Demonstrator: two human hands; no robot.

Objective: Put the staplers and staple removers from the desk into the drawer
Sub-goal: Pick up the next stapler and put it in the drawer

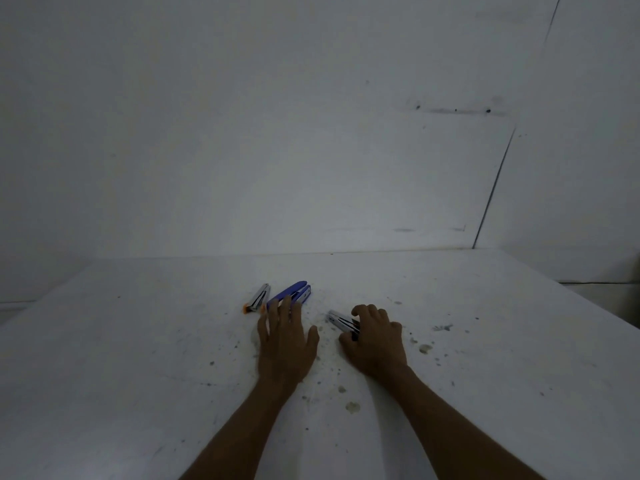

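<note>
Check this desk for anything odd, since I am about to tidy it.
The white desk top is dirty: dark specks and brownish blotches lie scattered around the left hand and the right hand, which grips a silver metal tool. The blue plastic stapler at the left fingertips seems splayed open, arm apart from base.

Three tools lay in a loose row on the tabletop (138,375), about midway across, with the wall (277,133) rising behind its far edge. The small stapler (256,299) lay farthest left, the long stapler (292,293) just beside it on the right. The left grip (285,344) (the person's own left) rested before the long stapler, fingertips touching its near end. Farther right, apart from both, the rightmost stapler (341,322) lay under the right grip (375,341), whose fingers curled round its near end.
</note>
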